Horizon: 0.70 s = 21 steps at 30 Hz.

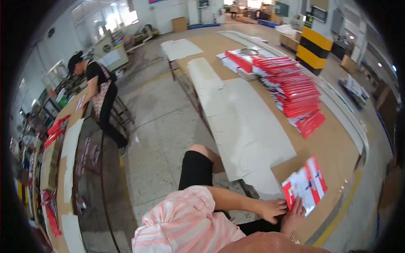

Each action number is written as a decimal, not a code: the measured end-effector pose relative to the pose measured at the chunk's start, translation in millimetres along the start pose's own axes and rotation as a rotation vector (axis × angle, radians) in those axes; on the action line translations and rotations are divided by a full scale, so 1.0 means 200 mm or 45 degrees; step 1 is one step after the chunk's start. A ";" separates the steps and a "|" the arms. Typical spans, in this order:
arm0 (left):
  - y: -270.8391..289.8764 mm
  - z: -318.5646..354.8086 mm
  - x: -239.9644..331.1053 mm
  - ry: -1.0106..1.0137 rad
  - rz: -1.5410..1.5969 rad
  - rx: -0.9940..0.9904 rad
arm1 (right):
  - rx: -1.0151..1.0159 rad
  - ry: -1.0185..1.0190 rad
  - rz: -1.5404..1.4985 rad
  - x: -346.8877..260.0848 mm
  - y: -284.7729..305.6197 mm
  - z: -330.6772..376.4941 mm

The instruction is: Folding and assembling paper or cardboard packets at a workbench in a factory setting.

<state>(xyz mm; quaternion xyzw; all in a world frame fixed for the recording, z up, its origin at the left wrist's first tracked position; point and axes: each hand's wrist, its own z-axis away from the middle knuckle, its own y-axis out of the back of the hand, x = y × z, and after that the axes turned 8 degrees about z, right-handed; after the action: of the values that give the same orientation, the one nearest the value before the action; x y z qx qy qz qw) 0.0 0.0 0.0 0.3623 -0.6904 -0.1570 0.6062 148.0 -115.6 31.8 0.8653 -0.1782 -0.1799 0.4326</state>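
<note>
A red and white printed card or flat package lies tilted near the front corner of the brown table. My right hand rests on its lower part with the fingers stretched over the surface. Beside the card's lower left edge is my left hand, fingers slightly bent and the thumb apart; whether it touches the edge I cannot tell. Farther up the table, a long fanned stack of similar red and white pieces overlaps in a row. A roll of clear or tan tape seems to lie by its far end.
White paper sheets cover the table's left side. A striped yellow and black pillar stands beyond the right edge. At left, another person leans over a second long table with red and white pieces on it.
</note>
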 end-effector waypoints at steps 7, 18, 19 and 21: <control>0.53 0.16 0.13 -0.166 -0.622 -0.241 | -0.142 0.208 -0.164 -0.15 0.09 -0.04; 0.77 0.01 -0.33 -0.075 -0.477 0.423 | -0.320 0.124 0.066 -0.26 0.06 -0.03; 0.90 0.07 -0.27 0.103 -0.416 0.347 | -0.345 0.154 0.104 -0.29 0.09 -0.06; 0.92 0.27 -0.38 0.153 -0.764 0.565 | -0.340 0.163 0.157 -0.29 0.10 -0.07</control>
<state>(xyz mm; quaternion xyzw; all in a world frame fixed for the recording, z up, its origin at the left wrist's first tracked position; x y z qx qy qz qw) -109.0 167.6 53.5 0.6795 -0.5340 -0.1529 0.4794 101.2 -90.5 65.8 0.7973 -0.1774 -0.1195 0.5644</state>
